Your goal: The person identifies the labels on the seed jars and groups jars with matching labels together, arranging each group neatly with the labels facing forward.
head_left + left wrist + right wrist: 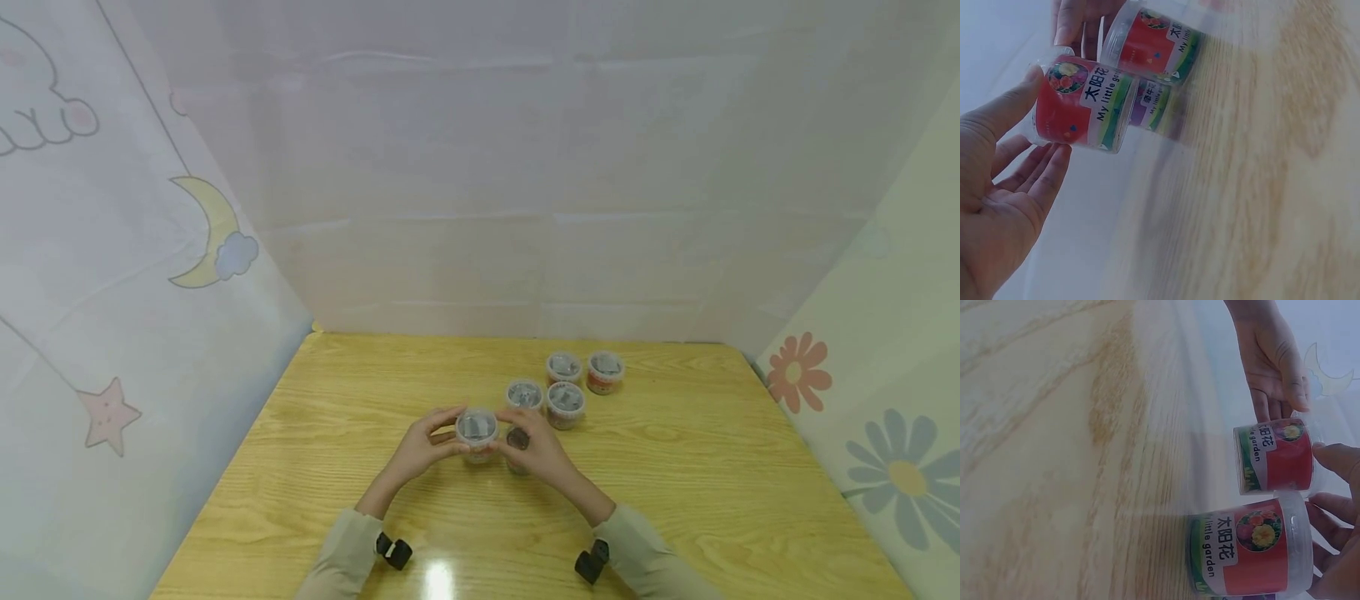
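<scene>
A small clear plastic tub (477, 427) with a lid and a red label is held between both hands and appears raised off the table. From its left side my left hand (422, 448) grips it, thumb and fingers around the lid end. The right hand (542, 452) pinches the same tub from the other side, its thumb on the lid rim in the right wrist view. Right beside it is a second red-labelled tub (1241, 547), partly under my right hand in the head view. Behind these, a purple-labelled tub (1149, 105) is mostly hidden in the left wrist view.
Farther back on the wooden table (360, 375) several lidded tubs stand grouped, among them one nearer tub (566, 403) and a far right one (605, 371). A pale curtain (450, 167) hangs behind the table, with printed sheets on both sides.
</scene>
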Demonstrator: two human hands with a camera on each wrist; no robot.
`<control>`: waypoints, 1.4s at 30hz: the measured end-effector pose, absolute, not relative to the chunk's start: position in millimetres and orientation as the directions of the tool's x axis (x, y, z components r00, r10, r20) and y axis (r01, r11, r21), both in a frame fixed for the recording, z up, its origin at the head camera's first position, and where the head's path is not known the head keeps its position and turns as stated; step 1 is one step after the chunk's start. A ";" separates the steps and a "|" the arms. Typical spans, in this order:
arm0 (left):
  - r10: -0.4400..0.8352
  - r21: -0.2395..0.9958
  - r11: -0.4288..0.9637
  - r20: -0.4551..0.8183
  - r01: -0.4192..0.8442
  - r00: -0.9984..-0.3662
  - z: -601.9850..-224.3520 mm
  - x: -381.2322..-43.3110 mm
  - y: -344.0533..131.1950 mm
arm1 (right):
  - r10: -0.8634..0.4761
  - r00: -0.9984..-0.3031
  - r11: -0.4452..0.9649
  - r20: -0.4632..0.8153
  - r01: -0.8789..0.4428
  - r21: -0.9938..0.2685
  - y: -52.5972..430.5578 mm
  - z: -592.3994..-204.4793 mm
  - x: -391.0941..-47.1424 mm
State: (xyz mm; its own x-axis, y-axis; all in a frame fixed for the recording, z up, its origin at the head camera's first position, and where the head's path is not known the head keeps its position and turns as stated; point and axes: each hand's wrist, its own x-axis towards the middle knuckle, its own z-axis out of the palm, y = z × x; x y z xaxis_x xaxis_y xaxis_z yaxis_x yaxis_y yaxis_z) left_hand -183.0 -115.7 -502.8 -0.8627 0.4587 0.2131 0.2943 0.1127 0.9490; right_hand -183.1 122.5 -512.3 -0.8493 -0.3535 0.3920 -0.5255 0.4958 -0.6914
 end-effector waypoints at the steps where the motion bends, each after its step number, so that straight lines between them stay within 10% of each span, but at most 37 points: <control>1: 0.458 0.949 0.112 0.213 0.294 -0.863 -504.0 -183.1 -116.0 | -0.353 -0.848 0.503 0.395 -0.528 -0.684 121.8 -513.1 -183.4; 42: 0.481 0.949 0.170 0.157 0.267 -0.862 -517.5 -187.3 -117.2 | -0.417 -0.807 0.719 0.418 -0.574 -0.393 114.5 -519.0 -185.3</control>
